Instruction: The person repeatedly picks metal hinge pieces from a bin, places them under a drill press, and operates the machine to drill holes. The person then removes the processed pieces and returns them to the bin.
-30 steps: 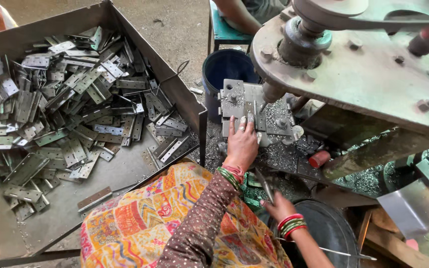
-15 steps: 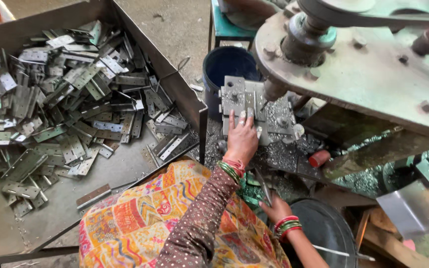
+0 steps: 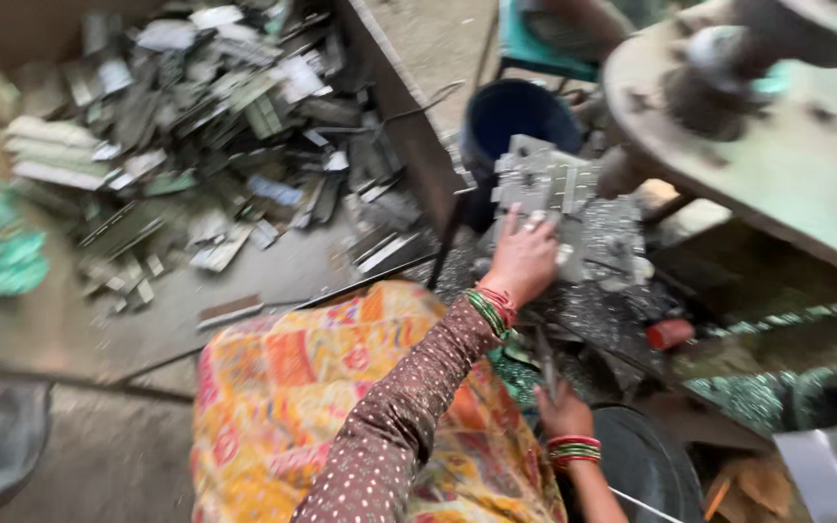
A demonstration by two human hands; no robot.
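My left hand (image 3: 525, 257), with bangles at the wrist and a brown dotted sleeve, lies flat with its fingers spread on a grey metal die block (image 3: 544, 184) under a press. Lower down, my right hand (image 3: 566, 412) is closed around a thin dark metal strip (image 3: 546, 360) that points up toward the block. Shiny metal scraps (image 3: 603, 310) cover the surface around the block. An orange patterned cloth (image 3: 341, 387) covers my lap. The whole view is motion-blurred.
A big metal tray (image 3: 244, 281) at left holds a heap of several flat metal pieces (image 3: 215, 126). A dark blue bucket (image 3: 515, 116) stands behind the block. The press's heavy round plate (image 3: 777, 165) overhangs at right. A red cap (image 3: 670, 334) lies nearby.
The view has swung and blurred. My left hand stays on the die block, and my right hand keeps the strip at about the same spot.
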